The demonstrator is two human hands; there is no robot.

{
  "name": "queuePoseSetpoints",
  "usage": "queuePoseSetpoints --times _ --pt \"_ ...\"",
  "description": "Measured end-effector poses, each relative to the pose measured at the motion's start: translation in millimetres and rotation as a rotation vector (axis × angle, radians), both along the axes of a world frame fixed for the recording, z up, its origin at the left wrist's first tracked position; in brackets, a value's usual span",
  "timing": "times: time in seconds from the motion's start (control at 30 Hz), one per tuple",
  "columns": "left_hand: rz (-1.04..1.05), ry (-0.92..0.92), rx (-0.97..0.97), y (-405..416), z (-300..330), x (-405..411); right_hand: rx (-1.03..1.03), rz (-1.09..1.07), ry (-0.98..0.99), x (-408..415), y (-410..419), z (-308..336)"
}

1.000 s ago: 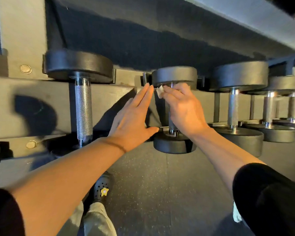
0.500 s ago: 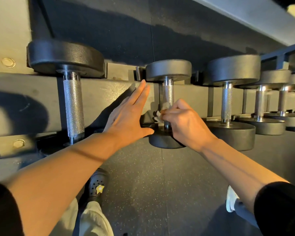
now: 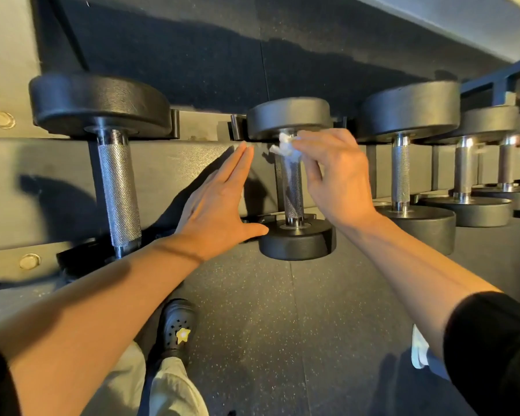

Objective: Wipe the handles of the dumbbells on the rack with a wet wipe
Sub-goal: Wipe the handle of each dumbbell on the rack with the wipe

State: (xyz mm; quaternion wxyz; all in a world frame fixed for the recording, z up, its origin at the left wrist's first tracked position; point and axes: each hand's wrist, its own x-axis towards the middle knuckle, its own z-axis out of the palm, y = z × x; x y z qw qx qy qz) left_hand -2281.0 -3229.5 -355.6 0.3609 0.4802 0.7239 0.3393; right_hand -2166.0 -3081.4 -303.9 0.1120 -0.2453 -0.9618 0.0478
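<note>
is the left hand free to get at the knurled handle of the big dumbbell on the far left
Probably yes: the left hand is open and holds nothing, and the knurled steel handle of the big black dumbbell beside it stands bare.

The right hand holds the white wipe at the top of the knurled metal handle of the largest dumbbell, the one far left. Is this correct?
Not quite. In the head view the right hand pinches the crumpled white wet wipe at the top of the knurled metal handle of the smaller middle dumbbell, not the far-left one.
</note>
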Motion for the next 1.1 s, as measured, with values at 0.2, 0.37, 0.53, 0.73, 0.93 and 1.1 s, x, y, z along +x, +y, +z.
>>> queuePoseSetpoints --times 0.2,0.37,0.53,0.73,0.93,1.1 --pt "0.025 0.009 -0.005 0.8 -6.4 -0.3 -0.025 0.084 -0.080 4.0 -3.9 -9.0" --pt "0.023 0.051 -0.006 -1.4 -5.8 0.8 -0.063 0.093 -0.121 26.8 -14.7 -6.3" --pt "-0.005 0.062 -0.010 -1.2 -5.1 1.7 -0.144 0.061 -0.153 43.5 -22.5 -5.4" --pt "0.029 0.142 0.016 -4.7 -2.4 7.0 -0.277 0.102 -0.168 60.9 -21.7 -0.5" --pt "0.293 0.184 0.084 9.7 -2.0 46.9 -0.273 -0.035 0.024 73.5 9.8 -9.0" --pt "0.537 0.169 0.208 37.9 6.9 90.9 -0.451 -0.173 0.182 59.3 31.4 -19.6"
